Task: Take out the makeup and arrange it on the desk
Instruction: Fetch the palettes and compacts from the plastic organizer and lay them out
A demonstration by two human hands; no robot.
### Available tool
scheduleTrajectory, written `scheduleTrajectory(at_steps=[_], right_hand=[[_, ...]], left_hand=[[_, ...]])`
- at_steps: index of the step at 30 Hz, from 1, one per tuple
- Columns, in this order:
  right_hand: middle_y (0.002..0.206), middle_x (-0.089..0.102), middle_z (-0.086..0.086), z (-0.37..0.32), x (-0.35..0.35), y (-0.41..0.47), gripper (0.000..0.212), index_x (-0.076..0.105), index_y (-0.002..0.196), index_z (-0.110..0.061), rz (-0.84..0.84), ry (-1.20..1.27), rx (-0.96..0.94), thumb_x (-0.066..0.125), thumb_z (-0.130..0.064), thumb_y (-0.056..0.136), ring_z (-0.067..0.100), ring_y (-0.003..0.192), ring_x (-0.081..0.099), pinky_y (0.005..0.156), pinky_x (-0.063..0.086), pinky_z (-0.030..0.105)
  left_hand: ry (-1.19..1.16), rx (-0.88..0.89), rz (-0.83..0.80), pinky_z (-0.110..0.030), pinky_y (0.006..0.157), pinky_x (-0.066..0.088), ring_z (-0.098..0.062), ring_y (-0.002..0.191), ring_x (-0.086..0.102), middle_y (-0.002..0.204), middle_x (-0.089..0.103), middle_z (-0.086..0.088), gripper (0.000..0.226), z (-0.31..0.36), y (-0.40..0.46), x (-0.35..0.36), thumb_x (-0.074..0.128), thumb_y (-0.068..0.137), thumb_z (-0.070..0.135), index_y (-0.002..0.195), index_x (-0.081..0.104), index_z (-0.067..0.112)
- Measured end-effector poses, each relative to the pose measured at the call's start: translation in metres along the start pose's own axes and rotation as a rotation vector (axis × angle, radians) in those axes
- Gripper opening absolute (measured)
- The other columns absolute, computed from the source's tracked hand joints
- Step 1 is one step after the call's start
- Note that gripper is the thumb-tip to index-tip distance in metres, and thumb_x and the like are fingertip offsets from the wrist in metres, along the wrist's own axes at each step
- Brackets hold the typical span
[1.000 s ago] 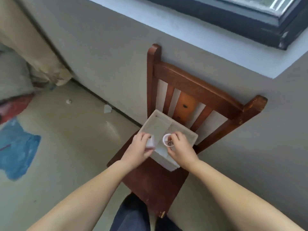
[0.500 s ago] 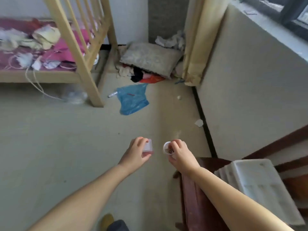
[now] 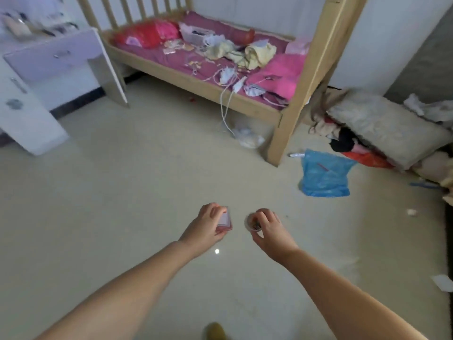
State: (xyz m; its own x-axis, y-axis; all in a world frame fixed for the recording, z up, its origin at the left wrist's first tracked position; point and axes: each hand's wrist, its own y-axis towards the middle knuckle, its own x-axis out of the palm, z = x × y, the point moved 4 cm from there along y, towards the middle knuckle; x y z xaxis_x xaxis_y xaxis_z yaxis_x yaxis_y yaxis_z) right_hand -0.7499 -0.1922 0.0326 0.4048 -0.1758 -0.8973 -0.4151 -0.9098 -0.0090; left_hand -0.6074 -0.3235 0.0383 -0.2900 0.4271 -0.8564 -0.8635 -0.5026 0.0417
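White desk [image 3: 36, 77] at far left, drawer front [image 3: 52, 61] facing the floor space, blurred items on its top corner, probably makeup. Left hand [image 3: 207, 228] held out over bare floor [image 3: 122, 192], fingers curled round a small pink-white case [image 3: 225, 222], clamped on it. Just right, apart from it, right hand [image 3: 269, 229] pinches a small round white jar [image 3: 252, 224] by its rim. Both items in the air, well apart from the desk. Wooden bed [image 3: 301, 77] behind, pink bedding. Blue plastic bag [image 3: 323, 174] on floor at right, grey pillow [image 3: 382, 126] beyond.
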Motion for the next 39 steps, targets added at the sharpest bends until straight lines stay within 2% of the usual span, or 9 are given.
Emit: scheduleTrajectory(at_steps=[5,9,12,15,19,24,30,34,39], right_hand=[[0.13,0.046,0.004,-0.107,0.043,0.108,0.035,0.05,0.12,-0.008,-0.071,-0.023,-0.213,0.057,-0.022,0.089,0.022,0.12,0.041,0.086,0.046,0.03],[0.128,0.048,0.003,-0.184,0.085,0.195,0.032,0.052,0.116,-0.009,-0.139,-0.039,-0.397,0.058,-0.022,0.087,0.024,0.118,0.044,0.085,0.049,0.033],[0.127,0.047,0.003,-0.244,0.119,0.265,0.027,0.052,0.111,-0.009,-0.188,-0.019,-0.507,0.058,-0.02,0.087,0.022,0.115,0.043,0.081,0.05,0.034],[0.125,0.048,0.004,-0.302,0.151,0.333,0.025,0.053,0.108,-0.008,-0.211,0.007,-0.616,0.059,-0.018,0.086,0.024,0.112,0.044,0.078,0.05,0.035],[0.119,0.05,0.005,-0.387,0.188,0.424,0.022,0.054,0.104,-0.007,-0.284,0.042,-0.726,0.059,-0.015,0.084,0.025,0.108,0.047,0.077,0.051,0.037],[0.116,0.05,0.0,-0.493,0.228,0.518,0.02,0.053,0.102,-0.012,-0.361,0.064,-0.854,0.059,-0.014,0.083,0.018,0.103,0.046,0.075,0.05,0.033],[0.11,0.051,-0.002,-0.604,0.29,0.641,0.018,0.052,0.097,-0.014,-0.354,0.062,-0.937,0.059,-0.012,0.081,0.019,0.099,0.048,0.073,0.05,0.033],[0.112,0.052,0.001,-0.69,0.315,0.735,0.017,0.054,0.099,-0.013,-0.291,0.118,-0.856,0.061,-0.015,0.084,0.021,0.101,0.049,0.077,0.048,0.031],[0.113,0.052,0.001,-0.777,0.337,0.837,0.019,0.053,0.101,-0.012,-0.26,0.172,-0.81,0.061,-0.017,0.085,0.018,0.101,0.048,0.078,0.045,0.026]], left_hand=[[0.015,-0.183,0.145,-0.036,0.09,0.049,-0.019,0.125,0.038,0.13,0.042,-0.005,0.051,-0.12,-0.024,-0.073,0.068,0.083,0.026,0.126,0.046,0.013],[0.003,-0.306,0.261,-0.04,0.084,0.052,-0.025,0.118,0.045,0.124,0.049,-0.006,0.054,-0.205,-0.039,-0.123,0.071,0.08,0.024,0.119,0.035,0.026],[0.019,-0.407,0.328,-0.034,0.087,0.049,-0.023,0.118,0.043,0.126,0.047,-0.006,0.051,-0.272,-0.038,-0.161,0.068,0.083,0.024,0.126,0.044,0.017],[0.022,-0.477,0.374,-0.034,0.089,0.048,-0.024,0.118,0.043,0.126,0.047,-0.007,0.053,-0.339,-0.029,-0.201,0.068,0.083,0.023,0.125,0.036,0.026],[0.0,-0.63,0.412,-0.03,0.092,0.046,-0.024,0.117,0.045,0.124,0.048,-0.008,0.05,-0.431,-0.026,-0.258,0.069,0.083,0.024,0.127,0.047,0.01],[-0.033,-0.807,0.461,-0.02,0.095,0.035,-0.021,0.12,0.041,0.129,0.044,-0.006,0.052,-0.54,-0.033,-0.32,0.065,0.086,0.03,0.13,0.044,0.01],[-0.044,-0.81,0.49,-0.019,0.097,0.037,-0.018,0.121,0.04,0.131,0.042,-0.004,0.053,-0.69,-0.006,-0.406,0.063,0.088,0.031,0.133,0.041,0.012],[0.022,-0.745,0.495,-0.028,0.099,0.04,-0.022,0.118,0.042,0.127,0.045,-0.007,0.051,-0.792,0.027,-0.495,0.064,0.088,0.03,0.13,0.045,0.009],[0.037,-0.718,0.468,-0.024,0.095,0.037,-0.022,0.118,0.042,0.127,0.043,-0.008,0.049,-0.907,0.077,-0.582,0.063,0.088,0.027,0.13,0.043,0.009]])
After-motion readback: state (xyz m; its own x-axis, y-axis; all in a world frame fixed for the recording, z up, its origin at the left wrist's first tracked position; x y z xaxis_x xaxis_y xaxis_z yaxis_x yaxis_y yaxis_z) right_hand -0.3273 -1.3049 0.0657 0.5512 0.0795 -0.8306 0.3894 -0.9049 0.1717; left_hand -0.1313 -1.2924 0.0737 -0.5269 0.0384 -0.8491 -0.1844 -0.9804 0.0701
